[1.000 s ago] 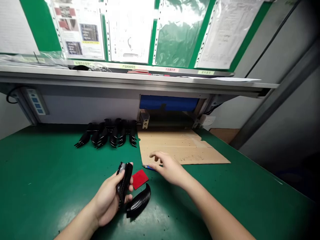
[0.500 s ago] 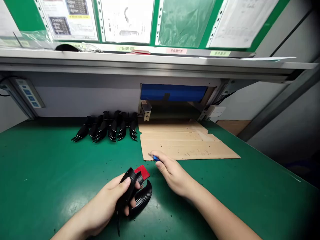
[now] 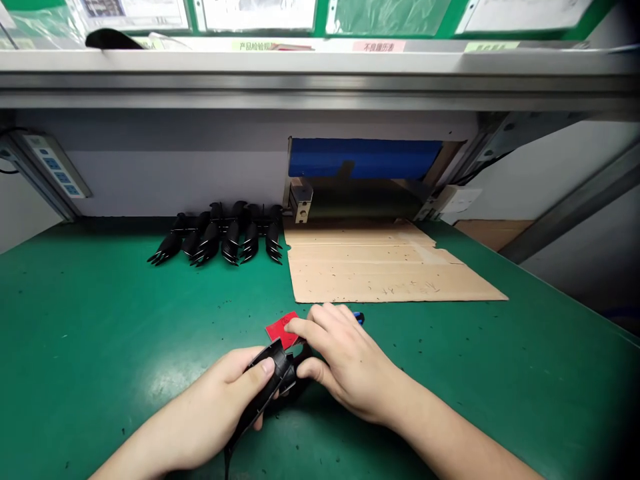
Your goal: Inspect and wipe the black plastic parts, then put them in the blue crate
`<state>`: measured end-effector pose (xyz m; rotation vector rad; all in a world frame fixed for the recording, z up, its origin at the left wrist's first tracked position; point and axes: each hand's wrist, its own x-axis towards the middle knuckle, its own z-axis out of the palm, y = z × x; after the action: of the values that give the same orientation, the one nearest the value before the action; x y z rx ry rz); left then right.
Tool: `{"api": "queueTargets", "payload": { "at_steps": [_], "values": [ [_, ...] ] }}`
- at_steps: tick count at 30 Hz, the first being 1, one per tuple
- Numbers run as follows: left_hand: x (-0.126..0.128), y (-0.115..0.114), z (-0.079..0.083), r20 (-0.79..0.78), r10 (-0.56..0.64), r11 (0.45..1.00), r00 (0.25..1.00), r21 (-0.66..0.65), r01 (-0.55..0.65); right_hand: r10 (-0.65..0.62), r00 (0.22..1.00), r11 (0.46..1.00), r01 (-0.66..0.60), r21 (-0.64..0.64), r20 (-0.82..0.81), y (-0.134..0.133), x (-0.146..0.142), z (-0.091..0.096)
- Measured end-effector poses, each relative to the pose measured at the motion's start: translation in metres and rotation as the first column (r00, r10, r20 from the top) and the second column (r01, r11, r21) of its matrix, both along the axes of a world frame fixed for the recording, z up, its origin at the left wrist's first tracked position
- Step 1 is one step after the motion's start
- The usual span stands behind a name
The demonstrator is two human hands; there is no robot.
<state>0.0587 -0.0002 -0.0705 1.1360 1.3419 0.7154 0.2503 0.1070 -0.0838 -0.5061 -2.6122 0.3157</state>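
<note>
My left hand [image 3: 227,400] is closed round a black curved plastic part [image 3: 265,383], thumb pressed on its top edge. My right hand [image 3: 340,360] is closed on a blue-tipped tool [image 3: 358,317] that pokes out past my knuckles, and its fingertips rest against the end of the black part. A small red square piece [image 3: 281,328] lies on the green mat right under my right index finger. A second black curved part lay beside the first one earlier and is now hidden beneath my hands.
A row of several black comb-like parts [image 3: 223,240] lies at the back of the green table [image 3: 100,320]. A flat cardboard sheet [image 3: 385,267] lies to the right, before a blue bin [image 3: 365,157]. A shelf [image 3: 320,73] overhangs the bench, and a power strip [image 3: 50,163] is at the left.
My right hand picked up the blue-tipped tool near the cardboard and came back to the black part. My left hand turned the part lower. The view tilted down.
</note>
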Motion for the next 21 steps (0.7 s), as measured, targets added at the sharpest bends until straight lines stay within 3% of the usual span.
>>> {"api": "queueTargets", "payload": {
  "at_steps": [5, 10, 21],
  "values": [
    [0.002, -0.004, 0.0, -0.008, -0.017, 0.998, 1.0, -0.061, 0.016, -0.055, 0.997, 0.989, 0.048, 0.142, 0.051, -0.003, -0.007, -0.007],
    [0.003, -0.005, 0.001, -0.045, -0.059, 0.998, 0.997, -0.016, 0.059, -0.064, 0.996, 0.967, 0.045, 0.251, 0.065, -0.003, -0.01, -0.014],
    [0.007, -0.008, 0.009, -0.228, -0.057, 0.998, 0.972, 0.018, 0.063, 0.014, 1.0, 0.953, -0.02, 0.302, 0.023, -0.002, -0.014, -0.018]
  ]
}}
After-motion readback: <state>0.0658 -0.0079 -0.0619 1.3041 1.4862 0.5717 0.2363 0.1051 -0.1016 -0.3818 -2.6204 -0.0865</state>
